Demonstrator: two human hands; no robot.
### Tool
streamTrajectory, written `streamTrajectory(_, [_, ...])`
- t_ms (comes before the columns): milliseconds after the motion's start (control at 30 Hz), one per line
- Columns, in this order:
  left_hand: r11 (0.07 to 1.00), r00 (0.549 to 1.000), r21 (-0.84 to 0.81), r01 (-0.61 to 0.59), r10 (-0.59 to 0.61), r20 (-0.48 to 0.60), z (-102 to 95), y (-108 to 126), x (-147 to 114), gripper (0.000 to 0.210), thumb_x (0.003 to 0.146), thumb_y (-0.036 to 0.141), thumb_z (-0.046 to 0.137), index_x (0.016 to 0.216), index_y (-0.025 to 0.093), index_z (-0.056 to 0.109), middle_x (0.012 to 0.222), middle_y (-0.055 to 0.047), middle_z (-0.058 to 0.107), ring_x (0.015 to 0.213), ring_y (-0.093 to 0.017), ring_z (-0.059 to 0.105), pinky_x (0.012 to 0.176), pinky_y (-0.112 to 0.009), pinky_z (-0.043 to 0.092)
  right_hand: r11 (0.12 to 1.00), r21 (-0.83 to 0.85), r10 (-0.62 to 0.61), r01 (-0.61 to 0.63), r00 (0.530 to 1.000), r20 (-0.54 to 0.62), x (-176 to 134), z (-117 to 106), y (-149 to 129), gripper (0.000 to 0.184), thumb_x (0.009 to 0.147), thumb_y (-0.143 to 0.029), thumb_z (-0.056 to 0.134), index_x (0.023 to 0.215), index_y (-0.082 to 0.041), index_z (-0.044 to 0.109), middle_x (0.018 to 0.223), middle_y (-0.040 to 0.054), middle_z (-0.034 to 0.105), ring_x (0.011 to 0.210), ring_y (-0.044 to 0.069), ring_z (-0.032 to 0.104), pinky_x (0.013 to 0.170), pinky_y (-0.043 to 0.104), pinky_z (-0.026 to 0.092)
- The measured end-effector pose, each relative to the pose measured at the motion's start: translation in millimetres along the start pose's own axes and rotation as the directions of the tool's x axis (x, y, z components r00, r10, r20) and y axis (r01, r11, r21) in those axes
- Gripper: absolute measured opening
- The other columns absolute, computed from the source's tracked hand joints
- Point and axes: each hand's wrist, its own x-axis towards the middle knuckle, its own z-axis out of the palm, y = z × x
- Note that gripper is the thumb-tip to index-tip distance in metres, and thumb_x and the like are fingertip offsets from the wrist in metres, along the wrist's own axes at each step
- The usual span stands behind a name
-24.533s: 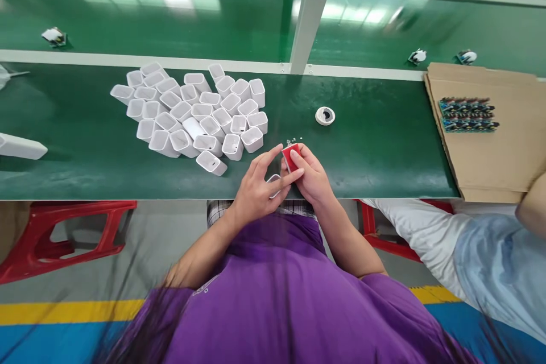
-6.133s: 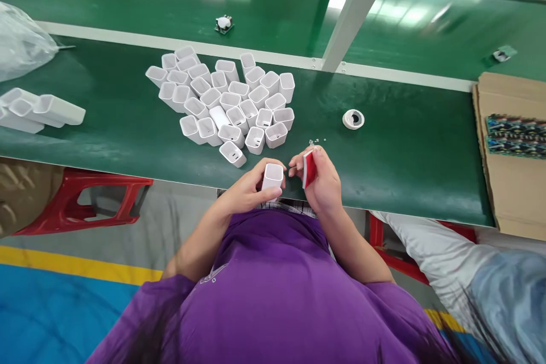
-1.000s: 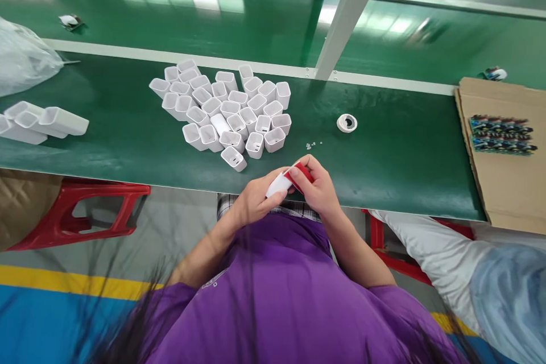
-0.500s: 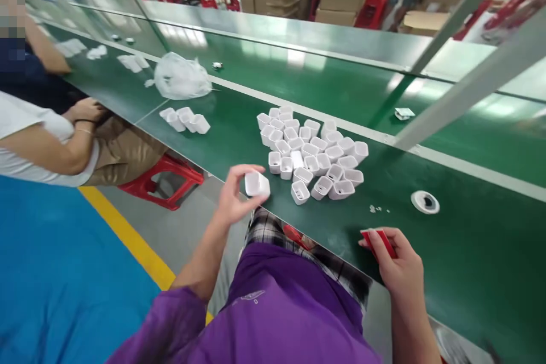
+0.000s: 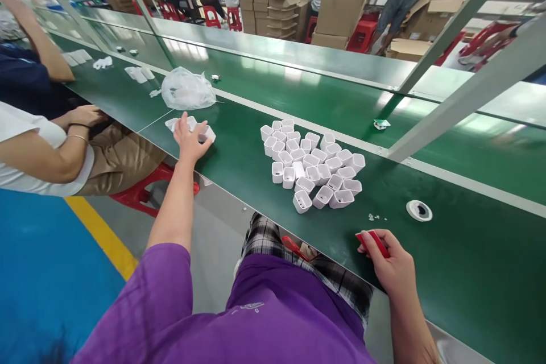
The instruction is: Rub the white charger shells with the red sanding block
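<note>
My left hand (image 5: 191, 139) reaches out over a small group of white plastic housings at the table's near edge. Its fingers and thumb curl around a white plastic housing (image 5: 209, 133) at the right end of that group; the fingers partly hide the others. My right hand (image 5: 390, 259) rests low over the near edge, pinching a small flat red tool (image 5: 375, 243) between thumb and fingers. Between my hands stands a cluster of white open-topped housings (image 5: 313, 173), most with the opening upward. Small white scraps (image 5: 374, 217) lie beyond the red tool.
A clear plastic bag (image 5: 187, 90) lies beyond my left hand. A white ring-shaped roll (image 5: 419, 210) sits at the right. Slanted metal posts (image 5: 460, 96) rise from the green table (image 5: 239, 165). Seated co-workers (image 5: 46, 142) are at the left, beside a red stool (image 5: 145, 190).
My left hand has moved left and away from me, from beside the large cluster to the small group, with the housing it held. My right hand keeps the red tool. The view has tilted up slightly.
</note>
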Motion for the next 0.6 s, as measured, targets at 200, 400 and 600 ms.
streamTrajectory(200, [0.977, 0.981, -0.090, -0.193, 0.193, -0.014, 18.1, 36.7, 0.2, 0.060, 0.075, 0.023, 0.063, 0.135, 0.017, 0.059, 0.160, -0.015, 0.035, 0.151, -0.039, 0.023, 0.125, -0.056, 0.017, 0.999, 0.007, -0.033, 0.033, 0.999, 0.032, 3.4, -0.5, 7.5, 0.048, 0.082, -0.069, 0.060, 0.073, -0.023, 0.066, 0.054, 0.0013, 0.067, 0.049, 0.018, 0.063, 0.052, 0.029, 0.053])
streamTrajectory(400, [0.878, 0.833, -0.315, -0.360, 0.455, 0.315, 45.4, 115.2, 0.8, 0.070, 0.077, 0.019, 0.059, 0.146, 0.013, 0.046, 0.156, -0.013, 0.045, 0.144, -0.027, 0.042, 0.120, -0.044, 0.036, 0.992, 0.129, -0.013, 0.012, 1.000, 0.006, -2.3, 0.3, -0.1, 0.039, 0.085, -0.060, 0.064, 0.081, -0.022, 0.068, 0.063, 0.0020, 0.069, 0.055, 0.018, 0.065, 0.056, 0.029, 0.054])
streamTrajectory(600, [0.928, 0.906, -0.312, -0.206, 0.302, 0.298, 38.7, 119.6, 1.7, 0.032, 0.076, 0.023, 0.065, 0.106, 0.014, 0.067, 0.118, -0.012, 0.069, 0.102, -0.024, 0.066, 0.086, -0.036, 0.059, 0.989, 0.117, -0.101, 0.093, 0.993, 0.064, 0.2, -1.0, 15.8, 0.034, 0.088, -0.053, 0.062, 0.096, -0.021, 0.069, 0.067, 0.0019, 0.070, 0.055, 0.018, 0.067, 0.055, 0.030, 0.055])
